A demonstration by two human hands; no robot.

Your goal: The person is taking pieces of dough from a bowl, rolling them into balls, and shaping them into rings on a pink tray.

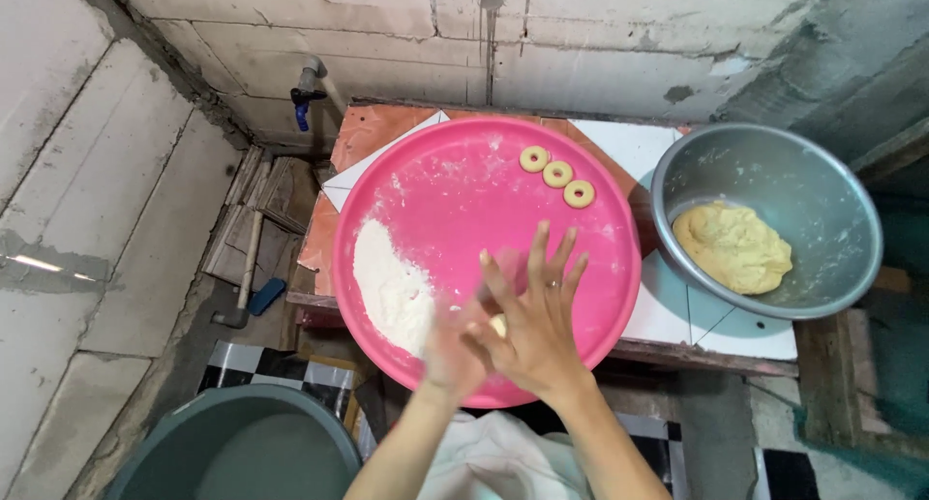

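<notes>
Rough block walls close in behind the small tiled table point(668, 311), and nearly all of that table is taken up by the pink tray point(455, 190), my landmark for everything else. Above the tray's near rim I press my right hand point(537, 331) flat over my left hand point(455, 350), fingers stretched out, with a small dough piece point(498, 324) just showing between the palms. Neither hand closes round it; it is only sandwiched there. My left hand is blurred, so its exact spread I cannot tell.

To do this well, I judge I should keep the palms light and even, so the piece rolls smooth instead of smearing. If it sticks, the flour point(392, 287) on the tray's left side is close. Three rings point(556, 174) sit in a row near the tray's far rim, and I want this one to match them in thickness. Right of the tray, the bowl point(813, 171) holds the remaining dough point(733, 246).
</notes>
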